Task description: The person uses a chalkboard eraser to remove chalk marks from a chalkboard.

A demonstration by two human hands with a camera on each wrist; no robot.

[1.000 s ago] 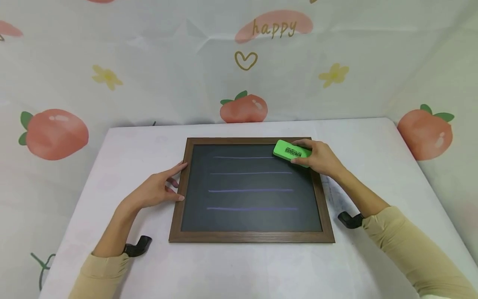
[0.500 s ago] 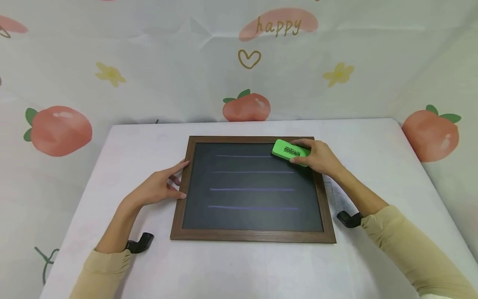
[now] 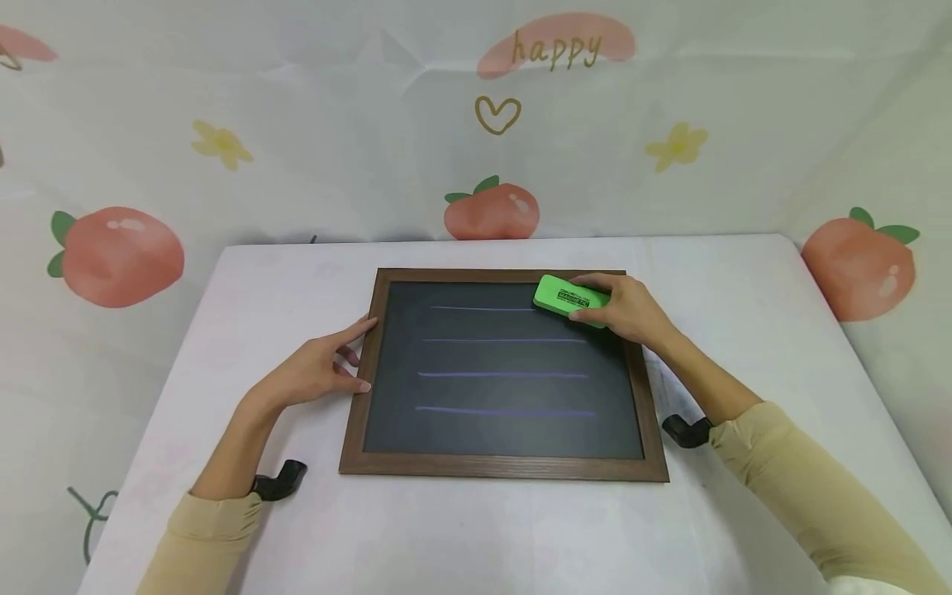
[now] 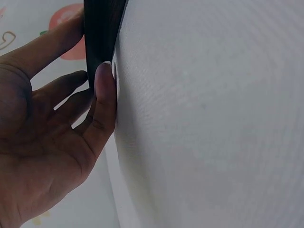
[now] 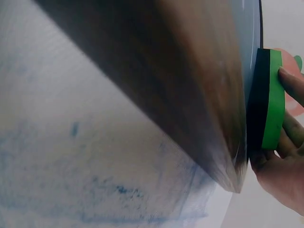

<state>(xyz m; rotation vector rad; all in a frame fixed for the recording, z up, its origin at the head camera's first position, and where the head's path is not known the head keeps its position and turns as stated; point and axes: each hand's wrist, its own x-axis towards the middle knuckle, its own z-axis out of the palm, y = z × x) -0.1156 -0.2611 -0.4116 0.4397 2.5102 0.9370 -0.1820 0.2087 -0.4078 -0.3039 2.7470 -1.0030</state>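
Note:
A dark board (image 3: 498, 430) in a brown wooden frame (image 3: 506, 466) lies on the white table, with several purple lines drawn across it. Near its top right corner my right hand (image 3: 628, 310) grips a green magnetic eraser (image 3: 561, 295) by its right end; the eraser covers the right end of the top line. In the right wrist view the eraser (image 5: 270, 102) shows a dark underside facing the board. My left hand (image 3: 316, 370) touches the frame's left side, thumb and fingers spread along it. The left wrist view shows the fingertips (image 4: 105, 80) at the frame's edge.
The white table (image 3: 476, 537) extends on all sides of the board. Bluish smudges (image 5: 121, 189) mark the surface right of the frame. Behind stands a white cloth backdrop (image 3: 335, 165) printed with fruit and flowers. Black wrist straps (image 3: 278, 481) sit by both cuffs.
My right hand has slid slightly left along the top line with the eraser. The left hand stays at the frame's left side, and the whole head view has shifted a little.

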